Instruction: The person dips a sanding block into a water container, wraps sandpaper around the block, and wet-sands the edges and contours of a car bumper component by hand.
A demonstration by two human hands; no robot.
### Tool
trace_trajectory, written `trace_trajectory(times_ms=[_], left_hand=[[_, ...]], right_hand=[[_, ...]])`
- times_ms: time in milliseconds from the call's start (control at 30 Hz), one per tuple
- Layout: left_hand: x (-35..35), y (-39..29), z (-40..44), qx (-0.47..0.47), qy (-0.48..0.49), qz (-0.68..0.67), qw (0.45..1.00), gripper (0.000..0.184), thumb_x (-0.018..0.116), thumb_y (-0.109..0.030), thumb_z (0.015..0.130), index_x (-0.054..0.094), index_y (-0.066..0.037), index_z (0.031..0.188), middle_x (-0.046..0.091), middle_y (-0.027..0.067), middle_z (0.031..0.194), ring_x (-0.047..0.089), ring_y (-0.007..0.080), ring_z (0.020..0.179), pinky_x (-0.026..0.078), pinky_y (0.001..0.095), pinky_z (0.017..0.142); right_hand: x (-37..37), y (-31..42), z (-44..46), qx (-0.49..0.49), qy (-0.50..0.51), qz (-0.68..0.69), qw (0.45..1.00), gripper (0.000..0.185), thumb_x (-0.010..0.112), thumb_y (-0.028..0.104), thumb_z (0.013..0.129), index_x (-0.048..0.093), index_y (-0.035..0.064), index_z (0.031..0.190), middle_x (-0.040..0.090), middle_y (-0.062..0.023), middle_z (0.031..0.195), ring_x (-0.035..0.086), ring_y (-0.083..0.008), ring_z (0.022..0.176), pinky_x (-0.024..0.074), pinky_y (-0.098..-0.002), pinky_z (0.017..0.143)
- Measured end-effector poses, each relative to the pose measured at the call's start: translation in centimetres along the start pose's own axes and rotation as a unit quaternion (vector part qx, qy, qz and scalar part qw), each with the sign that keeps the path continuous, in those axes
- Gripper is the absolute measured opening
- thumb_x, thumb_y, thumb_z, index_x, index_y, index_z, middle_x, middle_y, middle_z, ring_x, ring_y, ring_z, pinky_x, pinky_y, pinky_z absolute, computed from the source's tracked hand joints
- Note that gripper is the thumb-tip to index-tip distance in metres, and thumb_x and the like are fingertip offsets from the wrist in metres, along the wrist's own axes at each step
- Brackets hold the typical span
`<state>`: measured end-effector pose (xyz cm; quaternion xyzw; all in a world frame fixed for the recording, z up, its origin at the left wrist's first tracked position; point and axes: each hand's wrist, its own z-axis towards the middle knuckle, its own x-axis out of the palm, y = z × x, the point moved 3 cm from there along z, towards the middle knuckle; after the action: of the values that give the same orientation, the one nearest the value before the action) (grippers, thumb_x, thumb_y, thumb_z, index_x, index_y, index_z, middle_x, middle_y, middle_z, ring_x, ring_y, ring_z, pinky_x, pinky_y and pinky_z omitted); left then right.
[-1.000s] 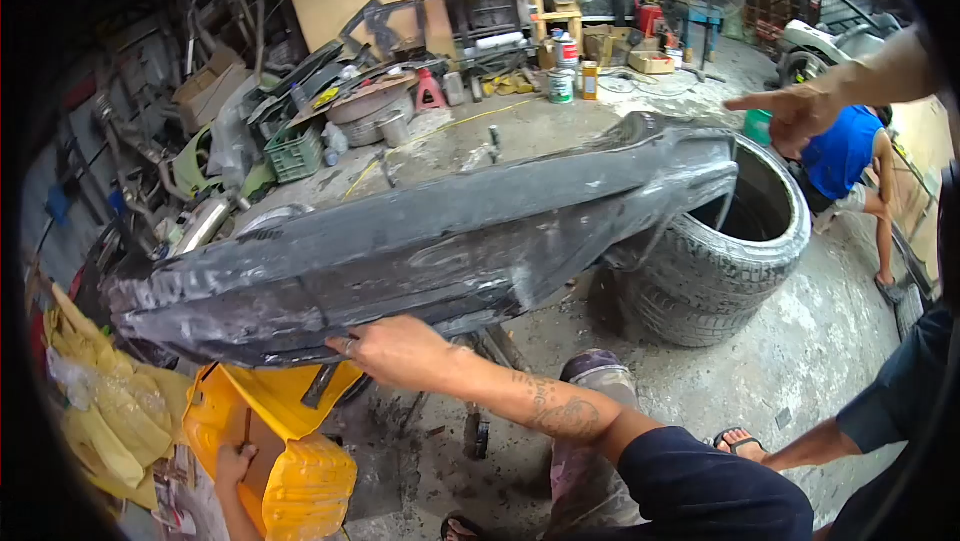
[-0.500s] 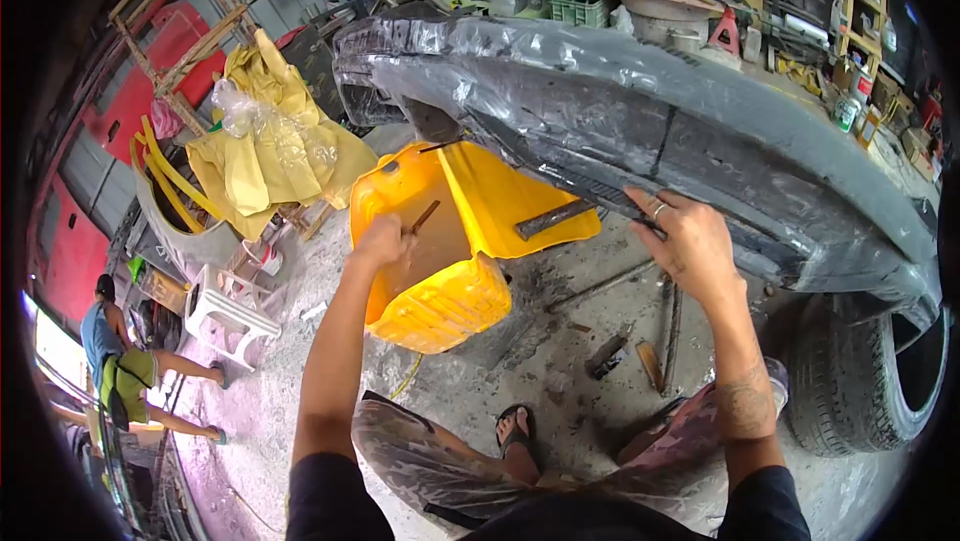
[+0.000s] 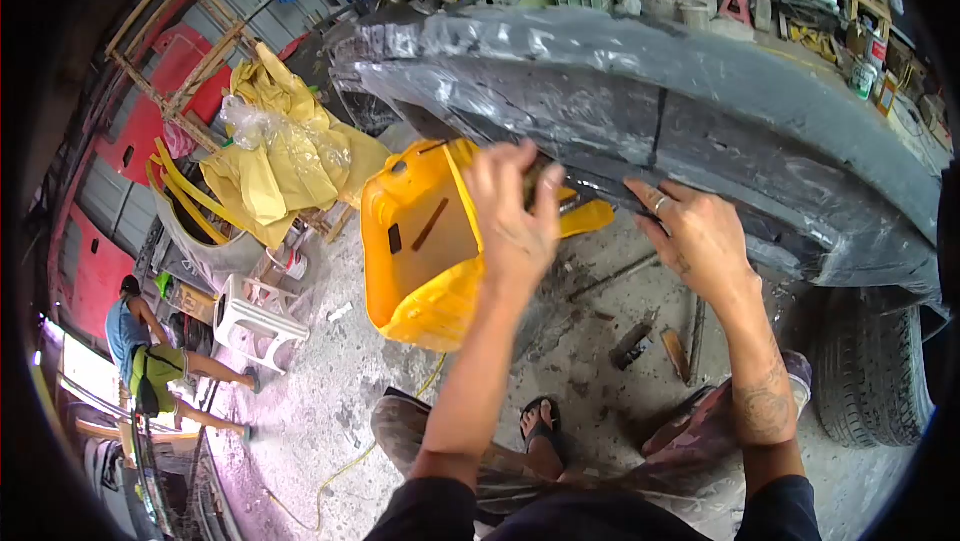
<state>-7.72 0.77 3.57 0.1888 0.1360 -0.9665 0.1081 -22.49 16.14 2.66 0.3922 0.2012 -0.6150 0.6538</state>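
A long grey-black bumper with whitish scuffs stretches across the upper middle and right. My right hand, wearing a ring, has its fingers curled on the bumper's lower edge. My left hand is raised over the right side of a yellow container, near that same edge. Its thumb and fingers are apart, slightly blurred, with dark material visible between them. Inside the yellow container, a thin brown stick lies on a tan surface. A dark strip on the container's right flap is partly hidden by my left hand.
Stacked tyres stand at the right under the bumper. A white plastic stool, yellow sheeting and a person in a blue top are at the left. Tools and a dark bottle lie on the floor.
My left hand has moved up and right out of the yellow container, leaving the brown stick. My right hand stays at the bumper's edge. Earlier, the view faced further right, showing another person's pointing hand.
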Motion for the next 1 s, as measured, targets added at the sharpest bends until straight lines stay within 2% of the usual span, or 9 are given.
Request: trace_trajectory(times_ms=[233, 300, 367, 567, 700, 800, 900, 933, 1000], left_hand=[[0.1, -0.9, -0.8, -0.005, 0.017, -0.024, 1.000, 0.026, 0.075, -0.007, 0.088, 0.064, 0.004, 0.109, 0.058, 0.0187, 0.109, 0.059, 0.0326, 0.099, 0.049, 0.0391, 0.091], [0.3, -0.8, -0.3, -0.050, -0.014, -0.012, 0.999, 0.024, 0.074, -0.007, 0.089, 0.065, 0.004, 0.109, 0.058, 0.0194, 0.109, 0.060, 0.0335, 0.100, 0.048, 0.0396, 0.091], [0.6, -2.1, -1.4, -0.059, -0.028, -0.031, 0.997, 0.024, 0.074, -0.006, 0.090, 0.064, 0.005, 0.109, 0.057, 0.0187, 0.109, 0.059, 0.0331, 0.102, 0.048, 0.0396, 0.090], [0.4, -1.3, -0.4, -0.044, -0.020, -0.012, 0.999, 0.026, 0.076, -0.009, 0.087, 0.066, 0.004, 0.107, 0.058, 0.0177, 0.108, 0.059, 0.0327, 0.101, 0.048, 0.0396, 0.091], [-0.5, -4.4, -4.4, -0.080, 0.097, -0.119, 0.985, 0.027, 0.075, -0.008, 0.087, 0.067, 0.003, 0.110, 0.060, 0.0174, 0.110, 0.062, 0.0303, 0.101, 0.051, 0.0364, 0.089], [-2.3, -1.7, -5.8, -0.144, 0.095, -0.070, 0.983, 0.031, 0.075, -0.010, 0.088, 0.067, 0.001, 0.116, 0.061, 0.0172, 0.111, 0.064, 0.0301, 0.100, 0.052, 0.0368, 0.088], [-3.3, -1.0, -4.8, -0.187, 0.153, -0.035, 0.970, 0.068, 0.073, -0.009, 0.088, 0.045, -0.007, 0.150, 0.060, 0.0180, 0.109, 0.059, 0.0317, 0.105, 0.048, 0.0410, 0.094], [-3.4, -1.1, -4.1, -0.189, 0.153, -0.034, 0.970, 0.068, 0.073, -0.009, 0.088, 0.045, -0.007, 0.150, 0.060, 0.0180, 0.109, 0.059, 0.0317, 0.105, 0.048, 0.0410, 0.094], [-2.7, -1.4, -2.9, -0.127, 0.260, 0.074, 0.954, 0.086, 0.071, -0.008, 0.089, 0.025, -0.012, 0.161, 0.058, 0.0212, 0.107, 0.055, 0.0351, 0.104, 0.046, 0.0453, 0.095]], right_hand=[[0.1, 0.1, -0.1, 0.006, 0.010, -0.001, 1.000, 0.036, 0.067, 0.016, 0.089, 0.070, 0.0098, 0.124, 0.073, -0.0140, 0.100, 0.071, -0.0345, 0.082, 0.0586, -0.0429, 0.071], [0.5, 0.1, -0.4, 0.015, 0.015, -0.009, 1.000, 0.036, 0.067, 0.015, 0.089, 0.070, 0.0097, 0.124, 0.073, -0.0148, 0.103, 0.071, -0.0343, 0.083, 0.0591, -0.0424, 0.072], [0.7, -0.1, -0.1, 0.003, -0.011, 0.015, 1.000, 0.043, 0.070, 0.016, 0.087, 0.067, 0.0107, 0.129, 0.066, -0.0134, 0.089, 0.065, -0.0379, 0.075, 0.0526, -0.0473, 0.066], [0.3, 0.2, 0.0, 0.017, 0.014, 0.009, 1.000, 0.042, 0.071, 0.017, 0.087, 0.068, 0.0105, 0.128, 0.067, -0.0147, 0.091, 0.066, -0.0389, 0.077, 0.0532, -0.0466, 0.067], [0.0, 0.3, -0.1, -0.011, -0.003, -0.014, 1.000, 0.038, 0.068, 0.014, 0.087, 0.070, 0.0091, 0.124, 0.070, -0.0140, 0.096, 0.069, -0.0354, 0.079, 0.0570, -0.0442, 0.070], [0.3, 0.3, -0.2, 0.014, 0.010, -0.001, 1.000, 0.043, 0.072, 0.018, 0.087, 0.068, 0.0124, 0.129, 0.069, -0.0128, 0.096, 0.067, -0.0376, 0.078, 0.0537, -0.0459, 0.068], [0.3, 0.1, -0.2, -0.003, -0.015, -0.001, 1.000, 0.043, 0.072, 0.018, 0.086, 0.068, 0.0136, 0.129, 0.070, -0.0120, 0.097, 0.067, -0.0373, 0.078, 0.0537, -0.0456, 0.067], [0.2, 0.2, -0.1, -0.006, -0.010, -0.007, 1.000, 0.042, 0.071, 0.017, 0.087, 0.068, 0.0120, 0.129, 0.070, -0.0121, 0.097, 0.068, -0.0358, 0.079, 0.0551, -0.0444, 0.068], [0.0, 0.4, 0.0, -0.008, -0.006, -0.013, 1.000, 0.040, 0.069, 0.016, 0.088, 0.068, 0.0104, 0.128, 0.070, -0.0122, 0.096, 0.070, -0.0344, 0.081, 0.0565, -0.0433, 0.070]])
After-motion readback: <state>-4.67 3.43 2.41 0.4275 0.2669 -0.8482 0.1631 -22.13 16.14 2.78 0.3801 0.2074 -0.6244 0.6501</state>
